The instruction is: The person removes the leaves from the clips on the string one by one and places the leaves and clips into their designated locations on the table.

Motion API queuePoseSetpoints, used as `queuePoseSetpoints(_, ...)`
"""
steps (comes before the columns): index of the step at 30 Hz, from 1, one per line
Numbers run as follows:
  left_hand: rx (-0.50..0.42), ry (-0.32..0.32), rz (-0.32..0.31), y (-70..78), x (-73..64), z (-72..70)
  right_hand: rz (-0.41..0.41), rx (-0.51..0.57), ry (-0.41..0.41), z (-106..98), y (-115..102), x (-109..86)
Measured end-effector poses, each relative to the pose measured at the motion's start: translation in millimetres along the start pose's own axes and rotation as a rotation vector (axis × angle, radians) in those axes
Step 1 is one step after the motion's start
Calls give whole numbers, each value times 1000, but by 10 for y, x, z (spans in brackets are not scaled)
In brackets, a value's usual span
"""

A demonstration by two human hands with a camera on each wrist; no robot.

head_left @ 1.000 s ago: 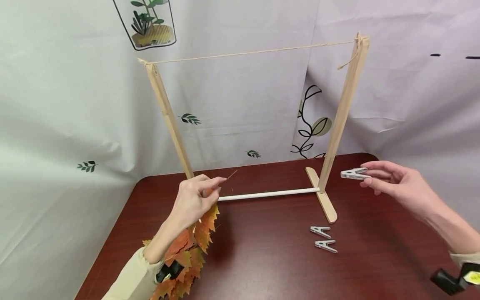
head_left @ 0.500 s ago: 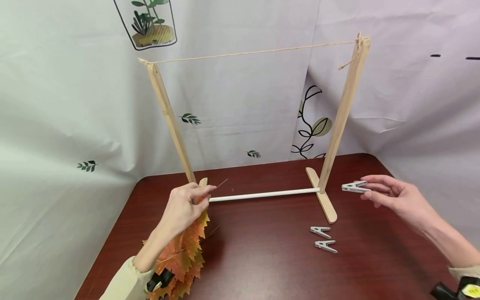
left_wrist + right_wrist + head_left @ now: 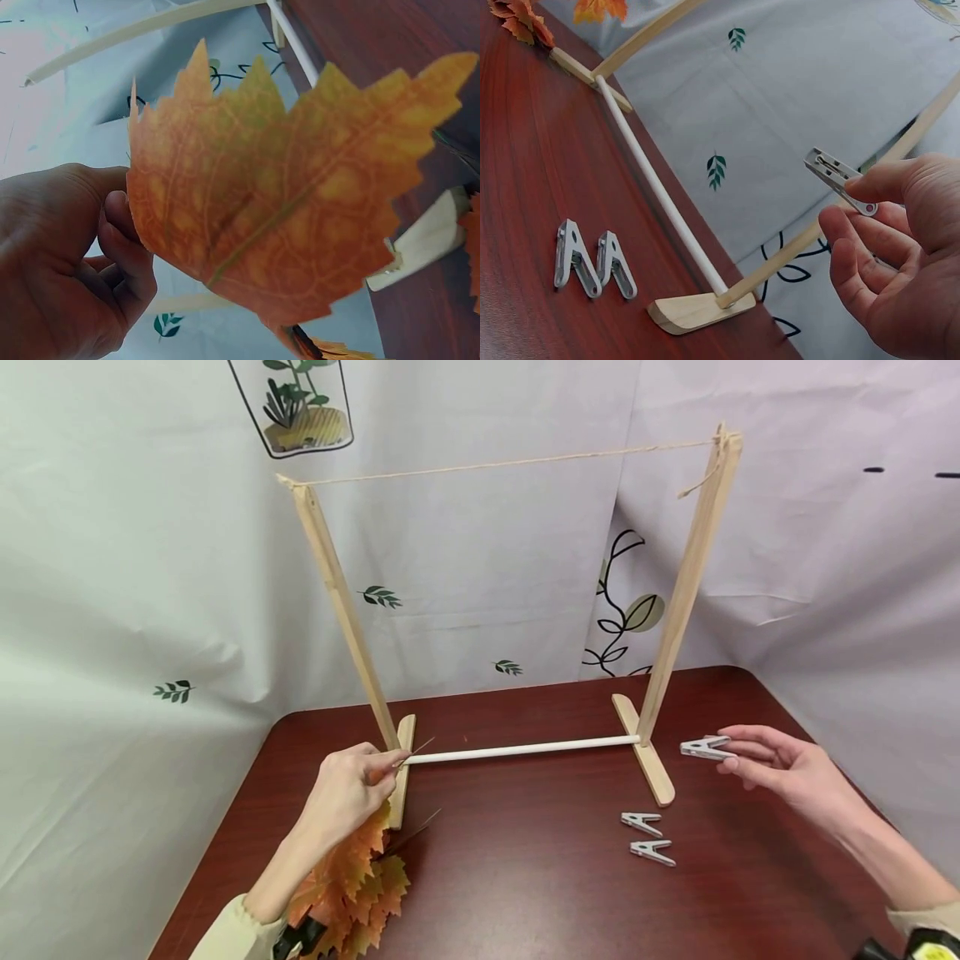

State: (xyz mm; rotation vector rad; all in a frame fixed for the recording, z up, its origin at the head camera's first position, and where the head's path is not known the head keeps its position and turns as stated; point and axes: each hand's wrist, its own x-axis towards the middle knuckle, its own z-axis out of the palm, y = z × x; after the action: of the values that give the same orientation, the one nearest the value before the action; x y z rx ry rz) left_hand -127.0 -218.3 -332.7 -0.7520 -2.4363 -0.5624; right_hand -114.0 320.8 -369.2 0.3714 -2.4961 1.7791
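Observation:
In the head view my left hand [image 3: 337,797] is at the left foot of a wooden stand, pinching an orange autumn leaf by its thin stem. Close up in the left wrist view, this leaf [image 3: 285,172] spreads wide with toothed edges and hides part of the fingers. My right hand [image 3: 787,772], to the right of the stand, pinches a grey clothespin [image 3: 703,748] between thumb and fingers, its free end pointing left. Two more grey clothespins, an upper one [image 3: 634,818] and a lower one [image 3: 643,847], lie on the table between the hands.
Twine [image 3: 480,466] runs between the tops of the left post [image 3: 347,618] and right post [image 3: 690,577]. A white rod [image 3: 525,749] joins them low down. More orange leaves [image 3: 371,902] lie under my left forearm. A pale printed cloth [image 3: 480,577] hangs behind the dark red table [image 3: 525,877].
My left hand has moved left and down with the leaf, uncovering the stand's left foot. My right hand has sunk lower with the clothespin. The two clothespins on the table have not moved.

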Motion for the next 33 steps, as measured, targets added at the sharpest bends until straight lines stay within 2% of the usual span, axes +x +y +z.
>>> queuePoseSetpoints(7, 24, -16, -9, -52, -105, 16, 11, -35, 19, 35, 55, -83)
queuePoseSetpoints(11, 30, -28, -17, -76, -153, 33, 23, -19, 22, 49, 111, -133)
queuePoseSetpoints(17, 26, -47, -26, -131, -219, 68, 17, 29, 28, 87, 196, -180)
queuePoseSetpoints(26, 81, -78, -47, -193, -348, 134, 46, 125, 8, 168, 277, -236)
queuePoseSetpoints(33, 94, -94, -53, -209, -403, 176, 80, 185, 27, 243, 385, -294)
